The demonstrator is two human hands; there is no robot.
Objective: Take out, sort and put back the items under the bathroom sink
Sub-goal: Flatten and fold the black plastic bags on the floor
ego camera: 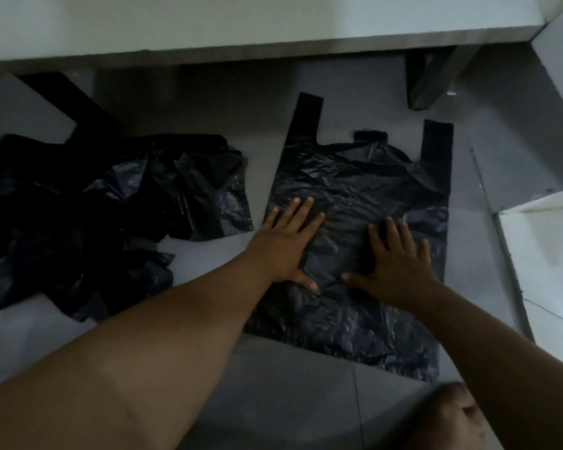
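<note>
A black plastic carrier bag lies spread flat on the grey tiled floor, its two handle strips pointing away from me. My left hand presses flat on the bag's left middle with fingers straight and spread. My right hand presses flat on it just to the right, fingers also straight. A crumpled heap of several black plastic bags lies on the floor to the left, apart from the flat bag.
The white sink counter edge runs across the top, with a dark support leg at the upper right. A white step or ledge rises on the right. My knee shows at the bottom right.
</note>
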